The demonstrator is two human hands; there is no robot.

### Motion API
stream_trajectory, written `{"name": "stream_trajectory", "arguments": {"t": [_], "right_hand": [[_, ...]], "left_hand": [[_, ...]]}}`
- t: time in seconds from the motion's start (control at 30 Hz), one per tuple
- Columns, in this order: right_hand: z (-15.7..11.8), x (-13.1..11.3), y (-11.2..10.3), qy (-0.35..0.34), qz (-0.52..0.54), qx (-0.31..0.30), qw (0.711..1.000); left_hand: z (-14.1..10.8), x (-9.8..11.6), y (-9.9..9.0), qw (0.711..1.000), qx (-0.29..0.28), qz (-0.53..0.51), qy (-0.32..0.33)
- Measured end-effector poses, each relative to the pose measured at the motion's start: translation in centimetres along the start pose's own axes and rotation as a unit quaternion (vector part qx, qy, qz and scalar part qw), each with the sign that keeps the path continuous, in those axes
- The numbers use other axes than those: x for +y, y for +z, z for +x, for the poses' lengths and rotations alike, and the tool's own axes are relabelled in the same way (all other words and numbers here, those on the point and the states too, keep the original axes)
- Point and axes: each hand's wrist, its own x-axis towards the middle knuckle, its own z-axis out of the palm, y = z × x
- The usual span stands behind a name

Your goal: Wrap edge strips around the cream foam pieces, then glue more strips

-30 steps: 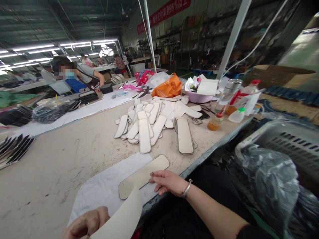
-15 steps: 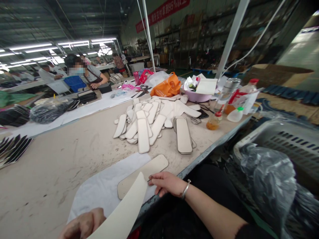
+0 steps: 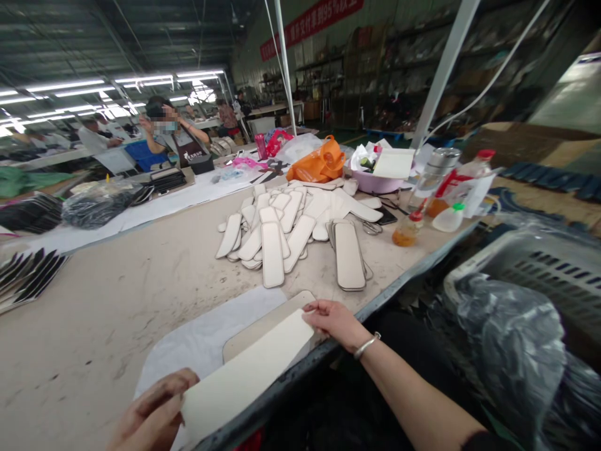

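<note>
A long cream-white panel (image 3: 248, 371) is stretched between my two hands near the table's front edge. My left hand (image 3: 157, 407) pinches its near-left end, and my right hand (image 3: 332, 321) grips the far-right end between thumb and fingers. Partly hidden beneath it lies a beige panel (image 3: 267, 321) with rounded corners, on a white cloth (image 3: 188, 344). Farther back are a heap of similar white panels (image 3: 272, 254) and a small neat stack of them (image 3: 350, 257) to its right.
Behind the heap are an orange bag (image 3: 317, 161) and a lilac basin (image 3: 375, 181). Bottles, among them one with amber liquid (image 3: 406, 232), stand at the right edge. A plastic crate (image 3: 530, 250) sits right of the table. A co-worker (image 3: 181, 141) is across the table.
My right hand has moved up and right and now grips the panel's far end. The panel has turned flatter over the beige one. The co-worker has raised both hands to the head.
</note>
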Motion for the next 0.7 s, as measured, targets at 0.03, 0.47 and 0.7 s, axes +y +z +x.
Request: {"name": "stream_trajectory", "arguments": {"t": [0.03,0.47,0.7], "right_hand": [[0.4,-0.2,-0.4,-0.018,-0.038,0.039,0.998],[4.1,0.5,-1.2,-0.084,-0.307,0.211,0.924],[4.3,0.1,-1.1,-0.052,-0.334,0.207,0.918]], "left_hand": [[0.4,0.0,0.2,1.0,-0.016,0.026,0.004],[6.7,-2.8,3.7,0.95,-0.099,0.296,-0.013],[7.0,-3.4,4.0,0.943,-0.129,0.306,-0.038]]}}
